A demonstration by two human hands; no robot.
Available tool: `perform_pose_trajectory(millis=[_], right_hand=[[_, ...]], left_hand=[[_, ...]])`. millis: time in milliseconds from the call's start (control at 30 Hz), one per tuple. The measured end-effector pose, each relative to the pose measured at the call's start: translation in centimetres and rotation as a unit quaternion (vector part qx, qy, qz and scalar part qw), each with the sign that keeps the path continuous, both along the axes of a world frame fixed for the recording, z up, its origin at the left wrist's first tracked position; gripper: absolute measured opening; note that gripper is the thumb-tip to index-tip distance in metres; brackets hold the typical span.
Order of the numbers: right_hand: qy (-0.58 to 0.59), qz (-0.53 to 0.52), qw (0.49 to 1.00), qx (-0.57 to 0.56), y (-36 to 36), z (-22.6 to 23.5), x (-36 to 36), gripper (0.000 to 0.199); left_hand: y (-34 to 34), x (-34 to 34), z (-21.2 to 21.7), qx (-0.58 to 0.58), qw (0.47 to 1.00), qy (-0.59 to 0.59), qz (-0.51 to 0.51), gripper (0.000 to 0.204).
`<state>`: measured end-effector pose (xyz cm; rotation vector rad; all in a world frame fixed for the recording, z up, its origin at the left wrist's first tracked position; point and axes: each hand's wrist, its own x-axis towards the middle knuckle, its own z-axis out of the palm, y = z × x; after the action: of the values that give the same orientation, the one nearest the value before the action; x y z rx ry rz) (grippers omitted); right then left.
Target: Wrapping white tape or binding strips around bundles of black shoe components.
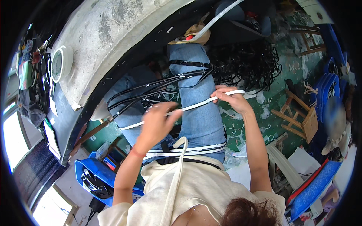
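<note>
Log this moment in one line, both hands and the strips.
left hand: at white strip, blurred, grip unclear | right hand: pinching white strip | black strips: stretched across jeans

Motion blurs the left hand (157, 122) at the centre of the frame, and it hides a stretch of the white strip (200, 103), so whether its fingers grip it cannot be told. The top edge cuts off the grey table (113, 34) and a pale strap (220, 18), the lower edge the dark hair (249, 215); small scraps at far left are too small to tell.
</note>
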<state>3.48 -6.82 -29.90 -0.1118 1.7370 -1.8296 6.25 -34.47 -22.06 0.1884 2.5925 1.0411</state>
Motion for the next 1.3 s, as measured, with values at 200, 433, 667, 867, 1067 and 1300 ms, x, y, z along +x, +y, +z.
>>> perform_pose_trajectory(millis=[200, 433, 667, 867, 1067, 1300], right_hand=[[0.032, 0.037, 0.999, -0.002, 0.0, -0.3, -0.6, 0.023], [-0.004, 0.047, 0.999, -0.008, 0.8, -0.9, -1.0, 0.024], [-0.007, 0.037, 0.999, -0.002, 0.4, -0.3, -0.8, 0.019], [0.042, -0.073, 0.996, 0.038, -0.4, -0.4, 0.2, 0.014], [0.204, -0.053, 0.961, 0.18, -1.0, -0.6, 0.6, 0.019], [0.039, 0.086, 0.992, 0.086, 0.6, -2.0, -1.7, 0.021]], left_hand=[[2.3, -1.6, -1.8, 0.066, 0.985, -0.156, -0.038, 0.023], [-3.6, 0.2, -0.7, 0.081, 0.983, -0.164, 0.003, 0.02], [-10.1, 2.7, 1.1, -0.004, 0.981, -0.182, 0.062, 0.02], [-10.1, 3.0, 0.7, 0.004, 0.983, -0.175, 0.064, 0.021], [-9.9, 2.9, 0.5, 0.002, 0.983, -0.173, 0.058, 0.021], [-9.7, 2.5, 1.3, 0.006, 0.988, -0.147, 0.047, 0.019]])
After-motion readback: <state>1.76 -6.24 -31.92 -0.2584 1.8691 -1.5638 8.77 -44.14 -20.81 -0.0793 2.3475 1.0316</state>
